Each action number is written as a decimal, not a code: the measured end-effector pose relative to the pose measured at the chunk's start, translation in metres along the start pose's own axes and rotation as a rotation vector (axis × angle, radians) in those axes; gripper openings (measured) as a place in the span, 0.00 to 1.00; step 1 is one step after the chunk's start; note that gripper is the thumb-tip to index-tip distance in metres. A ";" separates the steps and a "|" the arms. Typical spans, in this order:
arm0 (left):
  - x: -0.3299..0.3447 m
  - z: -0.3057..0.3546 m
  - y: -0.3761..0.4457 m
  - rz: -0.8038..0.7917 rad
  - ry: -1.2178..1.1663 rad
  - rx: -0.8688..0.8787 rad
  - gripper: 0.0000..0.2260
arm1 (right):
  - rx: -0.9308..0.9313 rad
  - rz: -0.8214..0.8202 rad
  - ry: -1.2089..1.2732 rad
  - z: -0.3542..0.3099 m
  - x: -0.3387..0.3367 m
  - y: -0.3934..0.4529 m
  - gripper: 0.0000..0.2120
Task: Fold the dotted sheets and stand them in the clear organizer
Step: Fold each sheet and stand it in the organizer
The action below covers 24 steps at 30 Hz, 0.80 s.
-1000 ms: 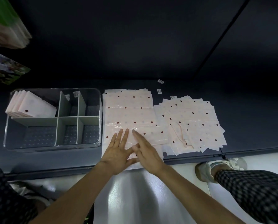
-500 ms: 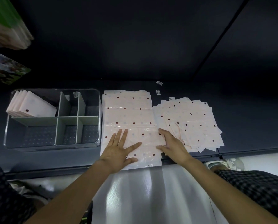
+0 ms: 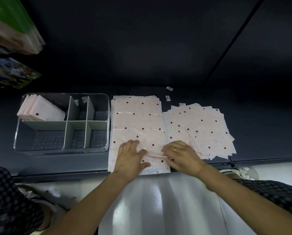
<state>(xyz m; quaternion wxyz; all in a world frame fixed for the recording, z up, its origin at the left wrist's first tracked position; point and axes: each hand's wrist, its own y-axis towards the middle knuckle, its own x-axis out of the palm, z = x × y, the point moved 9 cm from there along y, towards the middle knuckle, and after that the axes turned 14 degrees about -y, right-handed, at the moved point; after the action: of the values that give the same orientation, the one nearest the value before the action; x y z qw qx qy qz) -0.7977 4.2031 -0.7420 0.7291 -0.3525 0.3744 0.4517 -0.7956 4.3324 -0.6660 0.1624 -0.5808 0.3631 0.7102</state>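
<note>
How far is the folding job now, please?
Done: several folded sheets stand in the clear organizer's back-left compartment. In hand: left hand presses the sheet flat; right hand pinches its edge. Left: the loose pile, most of the job.

right hand (image 3: 181,154): we moved it back from the loose pile to the sheet (image 3: 138,131) edge, now pinching
left hand (image 3: 131,154): we slid it slightly nearer

Three small white labels (image 3: 169,88) lie on the dark shelf (image 3: 260,126) near its back edge. Past the left end, a green-topped stack of packets (image 3: 11,26) hangs over a colourful printed packet (image 3: 13,73). Below the shelf's front edge, glossy white floor (image 3: 158,209), checked trousers (image 3: 274,192) and a pale shoe (image 3: 243,172) show
</note>
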 end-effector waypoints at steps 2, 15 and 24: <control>-0.001 0.005 -0.007 0.057 -0.072 0.015 0.21 | 0.028 0.014 0.090 -0.020 -0.004 0.000 0.02; 0.000 -0.013 -0.012 0.146 -0.327 -0.109 0.11 | 0.358 -0.849 0.534 -0.003 0.060 -0.047 0.34; 0.001 -0.028 0.002 0.156 -0.411 -0.322 0.13 | 0.972 -0.491 0.753 0.028 0.079 -0.035 0.15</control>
<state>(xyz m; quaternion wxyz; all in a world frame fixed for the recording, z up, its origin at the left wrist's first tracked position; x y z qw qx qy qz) -0.8057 4.1801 -0.7571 0.6874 -0.3349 0.1677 0.6223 -0.8141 4.3608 -0.7503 0.4252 -0.7160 0.5312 0.1562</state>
